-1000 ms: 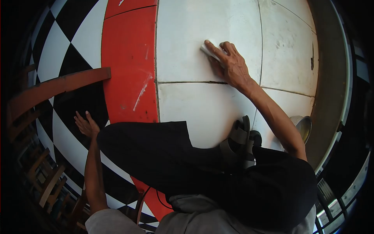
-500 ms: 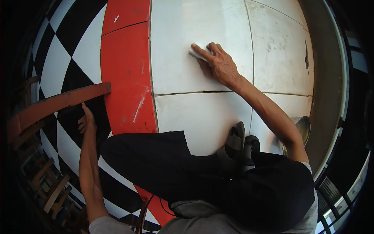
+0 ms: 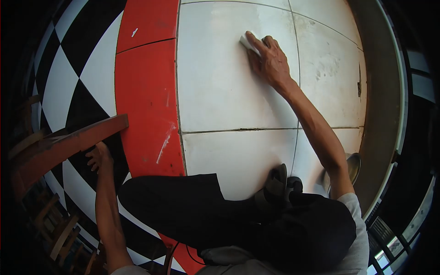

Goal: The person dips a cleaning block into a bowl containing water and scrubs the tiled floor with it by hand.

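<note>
My right hand [image 3: 271, 64] is closed over a small white pad [image 3: 250, 44], pressed against a large white floor tile [image 3: 220, 87]. Whether the pad is a sponge or a folded cloth I cannot make out. My left hand [image 3: 100, 157] is on the other side, just under the end of a reddish-brown wooden beam [image 3: 87, 135], perhaps part of a bench. Its fingers are apart and hold nothing; the hand seems to touch the beam's lower edge.
A red tile strip [image 3: 146, 105] divides the white tiles from a black-and-white checkered floor [image 3: 59, 87]. Behind my right forearm stands a metal bowl [image 3: 354, 167]. My sandal [image 3: 277, 178] rests on the tiles, and wooden furniture [image 3: 64, 233] fills the lower left.
My right hand has slid the white pad up and to the right across the tile. The view has shifted, so floor and beam appear lower. My left hand stays by the beam.
</note>
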{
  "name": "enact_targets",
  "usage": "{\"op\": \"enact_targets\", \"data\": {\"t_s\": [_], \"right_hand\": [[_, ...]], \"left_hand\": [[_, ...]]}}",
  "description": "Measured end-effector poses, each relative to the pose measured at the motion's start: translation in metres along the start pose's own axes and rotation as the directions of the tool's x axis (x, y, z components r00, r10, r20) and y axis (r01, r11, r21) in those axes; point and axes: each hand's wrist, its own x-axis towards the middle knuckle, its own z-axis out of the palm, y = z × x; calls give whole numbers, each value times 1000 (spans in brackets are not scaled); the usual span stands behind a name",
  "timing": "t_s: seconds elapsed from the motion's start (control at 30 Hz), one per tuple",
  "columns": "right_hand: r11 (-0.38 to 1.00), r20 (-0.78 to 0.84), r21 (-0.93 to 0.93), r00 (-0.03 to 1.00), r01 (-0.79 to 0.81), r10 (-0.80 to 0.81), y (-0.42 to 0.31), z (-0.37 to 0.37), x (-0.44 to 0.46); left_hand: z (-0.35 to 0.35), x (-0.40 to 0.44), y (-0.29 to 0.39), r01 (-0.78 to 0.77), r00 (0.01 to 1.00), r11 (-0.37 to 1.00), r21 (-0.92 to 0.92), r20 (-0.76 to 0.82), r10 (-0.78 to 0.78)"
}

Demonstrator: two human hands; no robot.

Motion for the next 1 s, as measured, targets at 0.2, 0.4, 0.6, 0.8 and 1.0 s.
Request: {"op": "enact_targets", "data": {"t_s": [0.2,0.4,0.6,0.8,1.0], "right_hand": [[972,134,5,964,233,-231,17,-6,-19],[973,-163,-174,979,-153,125,101,4,75],[922,324,126,863,366,-387,-43,-7,-48],[941,139,-41,934,336,-328,60,2,81],[968,210,123,948,216,-239,9,14,73]], "left_hand": [[19,29,-16,-30,998,998,53,-57,33],[8,12,-5,-9,999,998,59,-46,12],[9,7,-1,6,997,995,99,-71,1],[18,15,-6,41,995,991,125,-92,-30],[29,31,-28,-6,998,985,173,-57,16]]}}
